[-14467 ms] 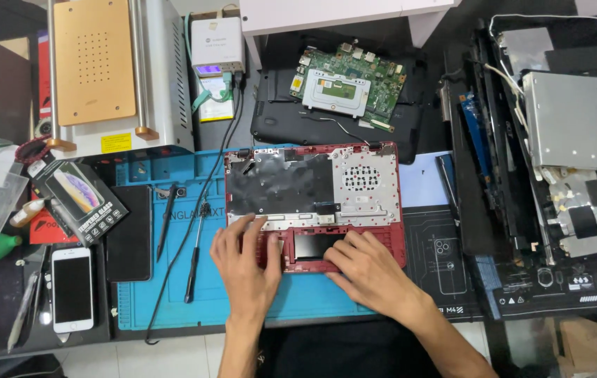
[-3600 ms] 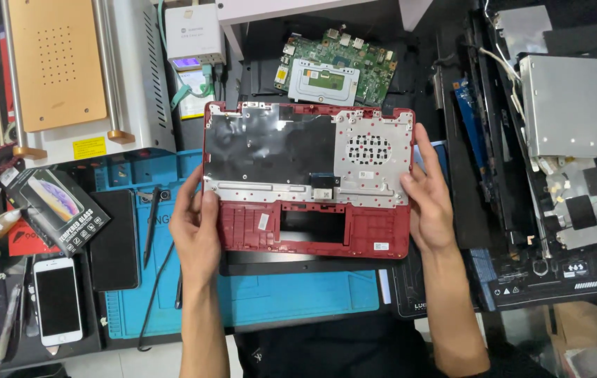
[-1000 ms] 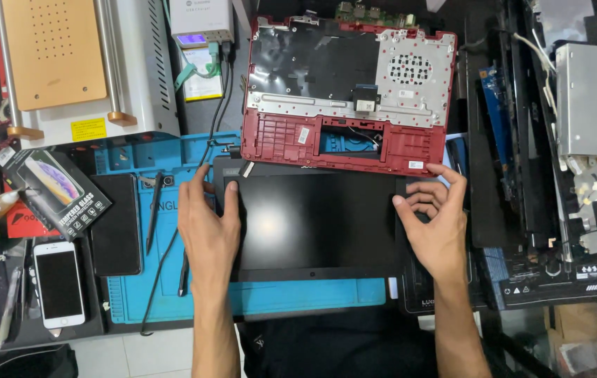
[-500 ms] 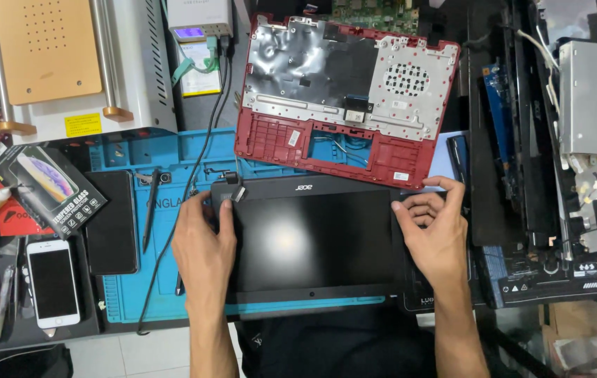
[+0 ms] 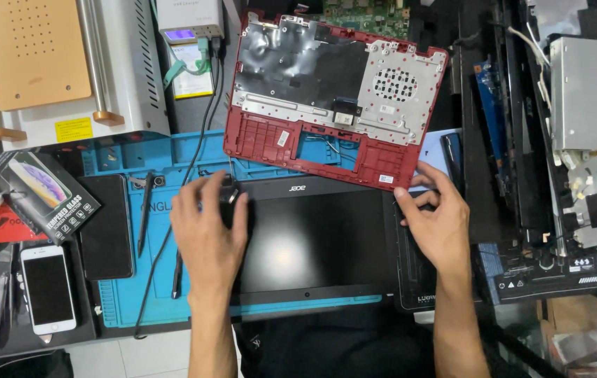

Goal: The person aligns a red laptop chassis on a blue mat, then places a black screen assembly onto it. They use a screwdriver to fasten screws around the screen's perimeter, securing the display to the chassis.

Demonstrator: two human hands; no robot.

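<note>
Both hands sit at the ends of a black laptop screen panel [image 5: 316,241] lying flat on the blue work mat [image 5: 113,290].

The panel's long axis runs left to right between the hands. The left hand [image 5: 209,234] lies curled over its left edge, the right hand [image 5: 435,220] pinches the right edge with bent fingers. The red laptop palmrest shell [image 5: 333,98] rests tilted just beyond, overlapping the panel's far edge.

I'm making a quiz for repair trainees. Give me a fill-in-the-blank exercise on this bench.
1. The left hand and right hand grip the black laptop ____.
2. The opened keyboard case beyond it is ____ in colour.
3. The white phone lies to the person's ____.

Missing words: screen; red; left
</note>
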